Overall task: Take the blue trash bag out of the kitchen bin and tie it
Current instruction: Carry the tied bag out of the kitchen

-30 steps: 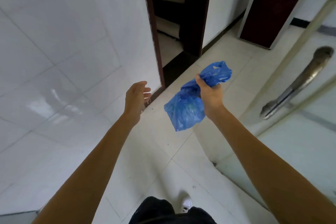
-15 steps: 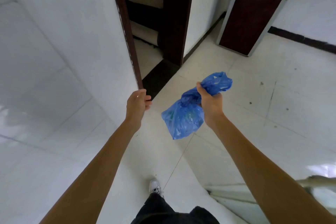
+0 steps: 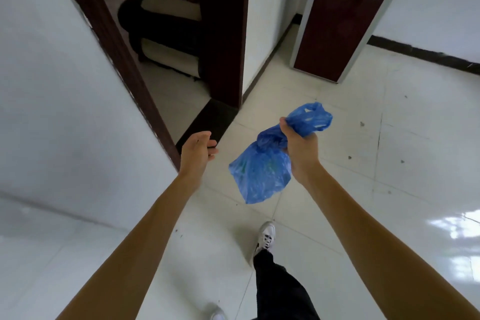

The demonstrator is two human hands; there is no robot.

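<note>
The blue trash bag (image 3: 262, 171) hangs in the air at the centre of the view, its neck bunched and knotted. My right hand (image 3: 301, 148) is closed around that neck, with the loose top of the bag sticking out above my fist. The full lower part dangles to the left of my wrist. My left hand (image 3: 197, 150) is held out to the left of the bag, empty, fingers slightly apart, near the corner of the white wall. No kitchen bin is in view.
A white tiled wall (image 3: 65, 112) ends at a dark wooden door frame (image 3: 124, 60) on the left. Beyond the doorway stands a dark and cream sofa (image 3: 161, 26). A dark red cabinet (image 3: 337, 26) stands at the back right. My white shoe (image 3: 266, 238) steps on pale floor tiles.
The view has swung past the glass door with its metal handle, which is gone from sight. I have walked forward toward the doorway. My left hand has come off the wall corner.
</note>
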